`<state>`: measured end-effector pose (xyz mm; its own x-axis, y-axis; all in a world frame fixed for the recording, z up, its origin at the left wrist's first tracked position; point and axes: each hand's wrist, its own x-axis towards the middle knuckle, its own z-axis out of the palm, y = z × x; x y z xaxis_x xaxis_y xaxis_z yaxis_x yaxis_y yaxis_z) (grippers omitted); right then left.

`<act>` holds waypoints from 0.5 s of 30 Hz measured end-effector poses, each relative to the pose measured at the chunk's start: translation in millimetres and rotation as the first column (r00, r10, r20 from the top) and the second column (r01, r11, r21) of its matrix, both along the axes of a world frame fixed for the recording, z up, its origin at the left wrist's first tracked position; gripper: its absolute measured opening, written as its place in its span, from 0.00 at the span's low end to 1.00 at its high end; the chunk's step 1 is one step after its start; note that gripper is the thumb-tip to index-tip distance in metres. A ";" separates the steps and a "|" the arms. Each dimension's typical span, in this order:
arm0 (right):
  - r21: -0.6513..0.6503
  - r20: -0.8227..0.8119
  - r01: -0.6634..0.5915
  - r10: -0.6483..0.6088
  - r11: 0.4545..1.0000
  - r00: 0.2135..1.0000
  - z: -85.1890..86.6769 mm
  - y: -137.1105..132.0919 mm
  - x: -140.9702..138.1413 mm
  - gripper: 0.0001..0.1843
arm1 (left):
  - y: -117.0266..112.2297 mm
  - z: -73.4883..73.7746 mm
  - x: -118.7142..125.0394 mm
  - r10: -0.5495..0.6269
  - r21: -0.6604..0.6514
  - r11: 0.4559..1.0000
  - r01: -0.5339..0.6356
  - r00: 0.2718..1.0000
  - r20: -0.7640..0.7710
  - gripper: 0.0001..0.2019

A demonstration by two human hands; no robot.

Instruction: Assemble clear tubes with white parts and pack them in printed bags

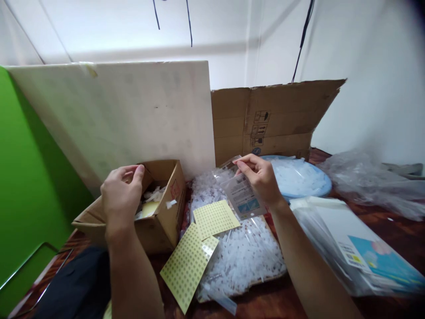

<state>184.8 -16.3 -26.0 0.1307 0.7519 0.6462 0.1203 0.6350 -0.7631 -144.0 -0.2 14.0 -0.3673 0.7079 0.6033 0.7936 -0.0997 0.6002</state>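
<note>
My right hand (262,175) pinches the top of a clear plastic packet (244,197) with a printed label inside, which hangs tilted above a heap of small whitish pieces (249,252). Over the near side of an open cardboard box (171,208), my left hand (121,192) is raised with thumb and forefinger pressed together. Whatever may be between those fingertips is too small to make out. Below the packet, a yellow sheet of small round stickers (215,219) overlaps a second yellow dotted sheet (189,268). White scraps and a yellow piece lie inside the box.
To the right stand a blue basin (328,186) of whitish pieces, a stack of flat printed packages (335,248) and crumpled clear plastic (358,177). A white board (133,110) and a cardboard panel (229,119) rise behind. Dark cloth (78,283) and a green panel (26,186) are at left.
</note>
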 end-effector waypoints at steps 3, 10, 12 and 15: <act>0.000 -0.003 -0.003 0.003 1.000 1.000 0.5 -0.2 0.4 0.09 | -5.0 4.9 7.7 -0.021 0.028 0.999 0.019 0.997 0.069 0.17; 0.006 -0.009 0.004 -0.004 1.000 1.000 0.6 0.2 3.9 0.09 | -12.4 8.4 23.3 -0.217 -0.158 0.964 0.213 0.976 -0.010 0.16; 0.005 -0.006 0.006 -0.006 1.000 1.000 0.3 0.5 3.7 0.10 | -15.4 8.0 30.7 -0.340 -0.234 0.915 0.330 0.940 -0.004 0.16; 0.011 0.011 0.007 -0.007 1.000 1.000 0.3 0.1 1.9 0.09 | -18.5 5.0 47.3 -0.480 -0.402 0.821 0.405 0.871 -0.104 0.16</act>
